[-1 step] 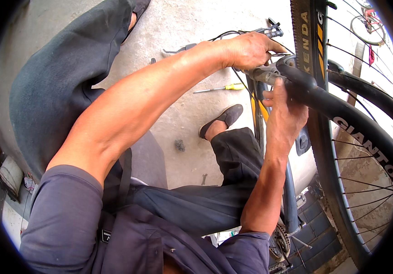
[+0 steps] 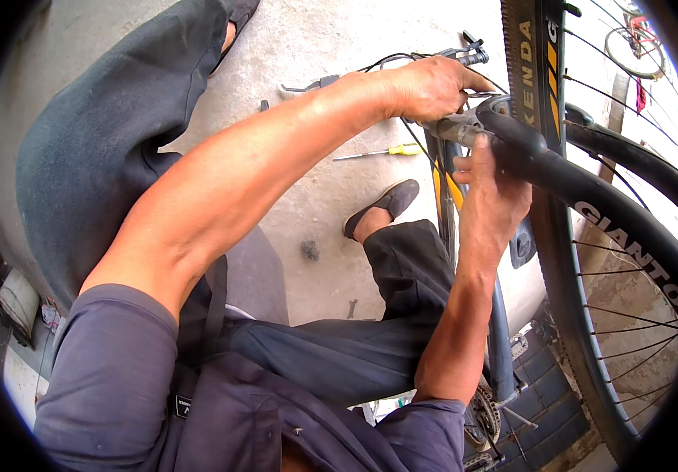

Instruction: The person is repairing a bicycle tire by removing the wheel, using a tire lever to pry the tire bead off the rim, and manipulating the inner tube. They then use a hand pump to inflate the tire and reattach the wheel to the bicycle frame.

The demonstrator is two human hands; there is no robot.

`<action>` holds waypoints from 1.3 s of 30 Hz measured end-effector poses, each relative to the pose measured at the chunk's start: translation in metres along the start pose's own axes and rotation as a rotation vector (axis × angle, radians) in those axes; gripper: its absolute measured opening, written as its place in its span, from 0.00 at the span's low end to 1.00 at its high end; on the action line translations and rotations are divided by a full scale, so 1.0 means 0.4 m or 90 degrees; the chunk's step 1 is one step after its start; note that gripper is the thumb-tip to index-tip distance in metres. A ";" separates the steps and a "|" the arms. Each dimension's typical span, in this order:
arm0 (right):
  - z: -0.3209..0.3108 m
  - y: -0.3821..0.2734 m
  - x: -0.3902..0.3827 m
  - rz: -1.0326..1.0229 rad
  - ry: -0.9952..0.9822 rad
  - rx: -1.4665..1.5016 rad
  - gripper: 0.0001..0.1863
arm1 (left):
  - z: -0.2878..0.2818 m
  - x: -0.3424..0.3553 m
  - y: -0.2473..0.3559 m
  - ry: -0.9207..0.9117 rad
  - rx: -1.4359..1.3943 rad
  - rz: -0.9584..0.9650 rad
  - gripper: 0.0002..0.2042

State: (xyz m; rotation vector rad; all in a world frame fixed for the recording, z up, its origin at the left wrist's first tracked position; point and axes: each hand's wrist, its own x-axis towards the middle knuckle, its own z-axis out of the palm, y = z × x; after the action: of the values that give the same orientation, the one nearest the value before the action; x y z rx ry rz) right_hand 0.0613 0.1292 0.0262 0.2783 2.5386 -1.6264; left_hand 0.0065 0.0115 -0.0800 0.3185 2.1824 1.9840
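A bicycle's black fork [image 2: 583,185] runs from the right edge to a worn grey metal tube [image 2: 458,128] at its crown. My right hand [image 2: 496,193] is closed round the fork beside the crown, its thumb lying up against the grey tube. Over the far side of that tube is my left hand [image 2: 431,88], fingers bent and index finger reaching toward the crown. Whatever the left fingers grip is hidden beneath the hand. The wheel's tyre [image 2: 521,71] stands right behind the crown.
Handlebar parts with a brake lever [image 2: 311,84] and cables lie beyond my left forearm. A yellow-handled screwdriver [image 2: 386,151] rests on the concrete floor [image 2: 307,212], with a small wrench [image 2: 352,307] nearer. Spokes [image 2: 638,322] fill the right side. Another bicycle [image 2: 635,47] stands far right.
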 end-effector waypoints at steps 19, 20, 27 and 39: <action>-0.023 0.035 0.021 -0.088 -0.011 -0.161 0.15 | -0.041 0.028 0.129 -0.089 -0.150 -0.214 0.18; -0.023 0.041 0.026 -0.173 -0.004 -0.192 0.15 | -0.037 0.023 0.123 -0.086 -0.142 -0.221 0.19; -0.017 0.030 0.020 -0.135 0.028 -0.237 0.22 | -0.019 0.007 0.097 -0.028 -0.171 -0.194 0.16; -0.044 -0.059 -0.017 -0.124 0.111 -0.238 0.21 | -0.077 0.036 0.075 -0.091 0.100 -0.167 0.09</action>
State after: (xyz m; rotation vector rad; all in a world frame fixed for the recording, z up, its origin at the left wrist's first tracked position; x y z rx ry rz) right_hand 0.0631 0.1350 0.0558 0.1437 3.0170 -1.1844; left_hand -0.0145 -0.0115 -0.0467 0.1774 2.1665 1.6090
